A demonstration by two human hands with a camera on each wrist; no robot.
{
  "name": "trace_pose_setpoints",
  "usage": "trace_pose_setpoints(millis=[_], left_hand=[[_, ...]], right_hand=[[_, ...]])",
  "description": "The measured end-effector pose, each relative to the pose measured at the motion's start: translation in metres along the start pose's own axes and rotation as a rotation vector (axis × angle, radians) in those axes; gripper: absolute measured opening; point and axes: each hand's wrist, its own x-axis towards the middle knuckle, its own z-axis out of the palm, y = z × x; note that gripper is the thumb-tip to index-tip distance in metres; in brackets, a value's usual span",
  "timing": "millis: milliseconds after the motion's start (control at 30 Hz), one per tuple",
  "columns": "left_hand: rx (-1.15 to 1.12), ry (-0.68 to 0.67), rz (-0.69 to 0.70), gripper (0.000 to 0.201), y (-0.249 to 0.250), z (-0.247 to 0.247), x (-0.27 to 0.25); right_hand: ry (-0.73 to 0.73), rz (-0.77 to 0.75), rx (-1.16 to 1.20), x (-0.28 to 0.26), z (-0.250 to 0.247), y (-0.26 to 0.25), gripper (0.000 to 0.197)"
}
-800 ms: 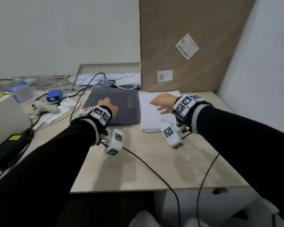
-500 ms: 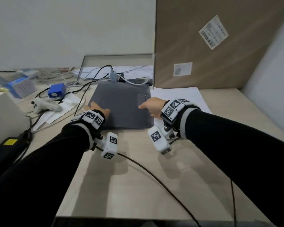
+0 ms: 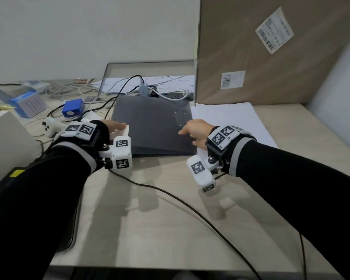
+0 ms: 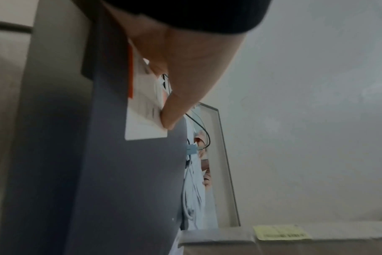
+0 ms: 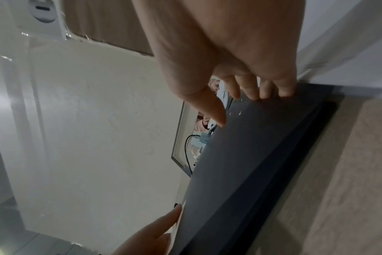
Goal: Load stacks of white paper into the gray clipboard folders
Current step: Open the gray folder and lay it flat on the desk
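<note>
Step in hand: top gray folder [image 3: 153,126] taken off folder stack, at desk [image 3: 150,199] centre. Left edge, at label, pinched by left hand [image 3: 114,126]; right edge gripped by right hand [image 3: 196,132]. White paper [image 3: 230,122] lies just right. Next, judged: cover to be opened, paper slid in.
</note>
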Motion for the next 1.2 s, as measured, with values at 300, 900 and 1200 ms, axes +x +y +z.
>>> trace_pose_setpoints(millis=[300, 900, 1200], left_hand=[[0.033, 0.170, 0.214, 0.060, -0.004, -0.038, -0.049], [-0.191, -0.289, 0.463, 0.044, -0.020, 0.098, -0.259], [-0.005, -0.503, 0.373, 0.015, -0.073, 0.207, -0.295]], right_hand=[[-0.033, -0.039, 0.243, -0.058, -0.005, 0.011, 0.074], [0.236, -0.365, 0.601, -0.278, -0.162, 0.109, 0.036], [0.368, -0.212, 0.513, -0.336, -0.219, 0.236, 0.037]])
